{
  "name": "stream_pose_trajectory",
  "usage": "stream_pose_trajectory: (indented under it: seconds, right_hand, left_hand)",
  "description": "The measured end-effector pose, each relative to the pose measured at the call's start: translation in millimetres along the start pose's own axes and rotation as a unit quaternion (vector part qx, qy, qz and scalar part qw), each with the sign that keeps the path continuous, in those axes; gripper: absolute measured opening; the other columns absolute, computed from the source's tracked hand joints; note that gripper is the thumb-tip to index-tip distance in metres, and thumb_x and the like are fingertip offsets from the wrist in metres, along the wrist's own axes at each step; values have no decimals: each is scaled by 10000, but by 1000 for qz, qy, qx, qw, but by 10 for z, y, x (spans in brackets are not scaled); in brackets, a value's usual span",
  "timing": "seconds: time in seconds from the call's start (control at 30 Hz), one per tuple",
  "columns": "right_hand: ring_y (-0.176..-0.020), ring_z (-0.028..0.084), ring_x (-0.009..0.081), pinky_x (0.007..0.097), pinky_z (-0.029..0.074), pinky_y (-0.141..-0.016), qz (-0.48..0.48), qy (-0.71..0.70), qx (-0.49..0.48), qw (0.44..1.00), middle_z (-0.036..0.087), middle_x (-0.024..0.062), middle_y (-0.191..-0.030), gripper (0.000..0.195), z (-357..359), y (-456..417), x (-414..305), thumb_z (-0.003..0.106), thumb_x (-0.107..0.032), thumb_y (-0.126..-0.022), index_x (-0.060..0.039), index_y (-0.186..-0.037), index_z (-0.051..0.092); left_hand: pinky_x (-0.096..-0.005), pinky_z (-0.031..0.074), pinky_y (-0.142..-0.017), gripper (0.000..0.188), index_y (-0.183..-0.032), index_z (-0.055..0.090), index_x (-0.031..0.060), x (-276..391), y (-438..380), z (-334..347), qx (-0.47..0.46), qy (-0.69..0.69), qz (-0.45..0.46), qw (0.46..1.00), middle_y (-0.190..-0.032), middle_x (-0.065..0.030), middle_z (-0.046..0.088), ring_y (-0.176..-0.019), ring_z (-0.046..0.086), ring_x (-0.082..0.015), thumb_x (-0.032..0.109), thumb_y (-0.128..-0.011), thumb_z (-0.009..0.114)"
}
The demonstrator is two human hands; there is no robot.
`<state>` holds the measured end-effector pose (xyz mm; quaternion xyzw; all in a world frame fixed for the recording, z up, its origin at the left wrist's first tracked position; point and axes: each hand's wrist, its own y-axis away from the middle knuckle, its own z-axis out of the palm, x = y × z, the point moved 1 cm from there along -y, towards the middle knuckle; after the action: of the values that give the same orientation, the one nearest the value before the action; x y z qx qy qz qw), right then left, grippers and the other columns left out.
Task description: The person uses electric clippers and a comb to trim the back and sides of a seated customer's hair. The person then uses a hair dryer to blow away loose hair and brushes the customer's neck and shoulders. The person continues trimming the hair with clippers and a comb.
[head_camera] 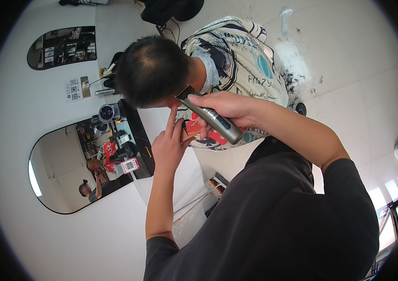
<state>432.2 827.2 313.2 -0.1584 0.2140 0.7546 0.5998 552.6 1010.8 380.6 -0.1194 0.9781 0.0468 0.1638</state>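
Observation:
A seated person's head (153,70) with short dark hair is in front of me, with a grey paper strip (210,68) round the neck and a printed barber's cape (241,56) over the body. My right hand (228,107) grips a grey-gold cordless hair clipper (216,121); its blade is close to the side of the head, near the ear. Just below, my left hand (170,140) has a finger raised against the side of the head and holds an orange-brown comb (192,135), partly hidden by the fingers.
A wall mirror (62,168) hangs on the left above a dark shelf (146,147) with a hair dryer and other items. A second mirror (62,48) hangs farther up. Cut hair (292,82) lies on the tiled floor. A box (216,184) stands low by the wall.

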Motion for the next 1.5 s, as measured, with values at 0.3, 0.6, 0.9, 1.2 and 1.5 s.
stream_pose_trajectory:
  seconds: [0.3, 0.6, 0.9, 1.2, 1.5]
  right_hand:
    - [-636, 689, 175, 266, 541, -504, 49, 93, 15, 994, 610, 103, -768, 491, -357, -143, 24, 479, -465, -1000, 23, -1044, 449]
    - [-619, 680, 163, 298, 544, -503, -15, 202, -8, 979, 582, 94, -780, 488, -342, -43, -81, 500, -445, -994, 26, -1098, 426]
    - [-640, 674, 158, 277, 508, -560, -15, 317, -22, 948, 592, 80, -786, 502, -412, 23, -362, 539, -455, -974, 24, -1101, 461]
    - [-608, 655, 131, 275, 504, -568, 38, 307, -52, 950, 601, 71, -762, 507, -630, -40, -620, 551, -459, -968, 34, -1067, 483]
    - [-624, 629, 124, 283, 514, -640, 78, 372, -91, 921, 589, 56, -725, 470, -614, 33, -898, 567, -434, -970, -9, -1132, 450]
  left_hand:
    - [-260, 495, -574, 577, -1116, 623, 92, 116, -19, -115, -52, 4, -39, 998, -1489, -36, 437, -694, 656, -163, 374, -658, 833]
    - [-273, 517, -607, 598, -1104, 634, 98, 276, -28, -204, -65, -8, -72, 995, -1488, -50, 436, -720, 666, -183, 379, -624, 852]
    - [-299, 532, -594, 654, -1138, 608, 123, 741, 480, -16, -126, 88, -137, 979, -1486, -69, 436, -715, 680, -217, 430, -614, 851]
    - [-316, 541, -604, 656, -1147, 623, 108, 1455, 910, 66, -213, 185, -272, 920, -1509, -61, 404, -778, 695, -242, 453, -634, 844]
    - [-311, 538, -607, 631, -1126, 630, 116, 1778, 808, 118, -172, 247, -331, 894, -1504, -56, 408, -784, 697, -234, 484, -653, 829]
